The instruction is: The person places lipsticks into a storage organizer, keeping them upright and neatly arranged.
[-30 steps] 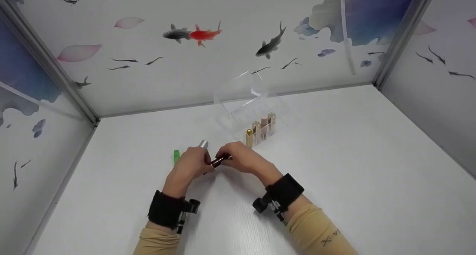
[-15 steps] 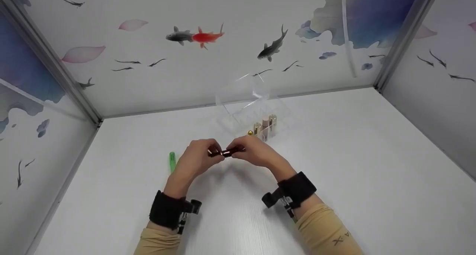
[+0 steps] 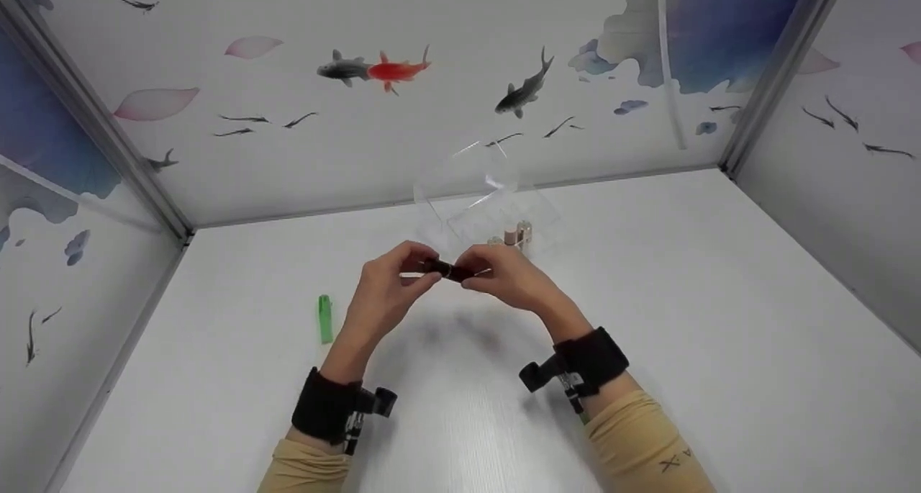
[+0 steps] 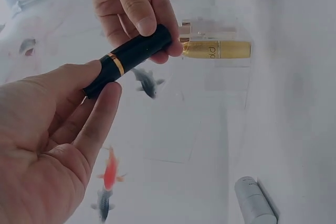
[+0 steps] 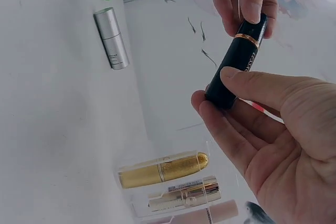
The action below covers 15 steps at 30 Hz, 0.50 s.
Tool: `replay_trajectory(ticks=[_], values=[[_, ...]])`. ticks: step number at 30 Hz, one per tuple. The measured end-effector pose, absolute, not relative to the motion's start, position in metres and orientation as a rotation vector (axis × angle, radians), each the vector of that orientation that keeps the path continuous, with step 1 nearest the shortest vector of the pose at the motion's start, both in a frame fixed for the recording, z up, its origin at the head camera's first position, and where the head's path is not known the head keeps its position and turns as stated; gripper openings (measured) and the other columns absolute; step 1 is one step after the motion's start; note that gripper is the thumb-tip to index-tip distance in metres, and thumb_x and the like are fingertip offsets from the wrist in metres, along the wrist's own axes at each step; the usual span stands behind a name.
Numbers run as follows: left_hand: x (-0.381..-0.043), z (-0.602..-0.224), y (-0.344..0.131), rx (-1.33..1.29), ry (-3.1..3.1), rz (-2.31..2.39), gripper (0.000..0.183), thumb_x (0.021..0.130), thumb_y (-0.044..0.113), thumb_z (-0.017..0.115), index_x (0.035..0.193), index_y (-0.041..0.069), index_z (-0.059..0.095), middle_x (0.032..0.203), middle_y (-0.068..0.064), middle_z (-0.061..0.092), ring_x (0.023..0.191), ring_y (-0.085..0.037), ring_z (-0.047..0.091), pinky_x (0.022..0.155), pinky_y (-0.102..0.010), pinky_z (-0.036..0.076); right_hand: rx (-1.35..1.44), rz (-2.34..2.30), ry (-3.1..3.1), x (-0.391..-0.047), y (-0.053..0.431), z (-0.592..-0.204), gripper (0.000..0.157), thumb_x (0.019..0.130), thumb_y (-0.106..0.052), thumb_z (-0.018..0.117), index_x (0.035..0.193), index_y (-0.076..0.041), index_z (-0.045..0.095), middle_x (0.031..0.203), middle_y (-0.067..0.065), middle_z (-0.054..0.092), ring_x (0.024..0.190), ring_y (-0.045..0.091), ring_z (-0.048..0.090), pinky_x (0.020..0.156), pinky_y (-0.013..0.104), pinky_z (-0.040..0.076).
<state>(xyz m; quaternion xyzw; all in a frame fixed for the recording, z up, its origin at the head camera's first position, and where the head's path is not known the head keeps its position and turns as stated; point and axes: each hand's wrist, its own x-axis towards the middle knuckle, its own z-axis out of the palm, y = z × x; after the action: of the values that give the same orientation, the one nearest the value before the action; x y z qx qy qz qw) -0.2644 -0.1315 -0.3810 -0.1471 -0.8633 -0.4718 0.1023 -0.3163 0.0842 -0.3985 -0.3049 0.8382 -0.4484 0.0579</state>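
A dark lipstick tube (image 3: 449, 270) with a gold band is held in the air between both hands. My left hand (image 3: 385, 288) pinches one end between thumb and fingers. The opposite end is gripped by my right hand (image 3: 509, 281). In the left wrist view the tube (image 4: 137, 53) looks whole, its two parts meeting at the band. Behind the hands stands a clear acrylic organizer (image 3: 471, 209). It holds several upright lipsticks; the right wrist view shows a gold one (image 5: 164, 170), a pale gold one (image 5: 184, 198) and a pinkish one (image 5: 202, 216).
A green tube (image 3: 325, 319) lies on the white table (image 3: 719, 320) left of my left hand. The right wrist view also shows a silver tube (image 5: 112, 38), which the left hand hides from the head view. Printed wall panels (image 3: 288, 162) enclose the table's back and sides.
Both hands have lifted the dark lipstick tube and moved it away from me, towards the organizer. The tube has turned to lie more level. The green tube has come into fuller view.
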Motion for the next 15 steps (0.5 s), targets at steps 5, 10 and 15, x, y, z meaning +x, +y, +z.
replay_trajectory(ticks=[5,10,15], values=[[-0.266,-0.383,-0.126,-0.427,-2.472,-1.410,0.027,0.092,0.018,0.072,0.120,0.018,0.070,0.112,0.001,0.074,0.107,-0.012,0.070,0.089,-0.025,0.059,-0.962,-1.354,2.533,-0.316,0.085,-0.396,0.023,0.093,-0.008,0.068,0.116,-0.006,0.067,0.109,0.012,0.073,0.103,0.023,0.070,0.093,0.041,0.056],[-0.266,-0.385,-0.117,-0.457,-2.384,-1.369,0.029,0.094,0.019,0.070,0.123,0.017,0.071,0.115,-0.002,0.073,0.107,-0.014,0.070,0.087,-0.026,0.060,-1.000,-1.336,2.579,-0.312,0.087,-0.389,0.025,0.094,-0.012,0.068,0.119,-0.006,0.066,0.111,0.010,0.072,0.105,0.023,0.070,0.095,0.040,0.057],[-0.269,-0.385,-0.105,-0.464,-2.318,-1.310,0.030,0.094,0.022,0.071,0.123,0.016,0.067,0.114,-0.001,0.073,0.104,-0.013,0.071,0.083,-0.027,0.060,-1.027,-1.353,2.643,-0.309,0.090,-0.384,0.026,0.096,-0.016,0.067,0.120,-0.007,0.067,0.115,0.008,0.072,0.106,0.022,0.070,0.096,0.038,0.057]])
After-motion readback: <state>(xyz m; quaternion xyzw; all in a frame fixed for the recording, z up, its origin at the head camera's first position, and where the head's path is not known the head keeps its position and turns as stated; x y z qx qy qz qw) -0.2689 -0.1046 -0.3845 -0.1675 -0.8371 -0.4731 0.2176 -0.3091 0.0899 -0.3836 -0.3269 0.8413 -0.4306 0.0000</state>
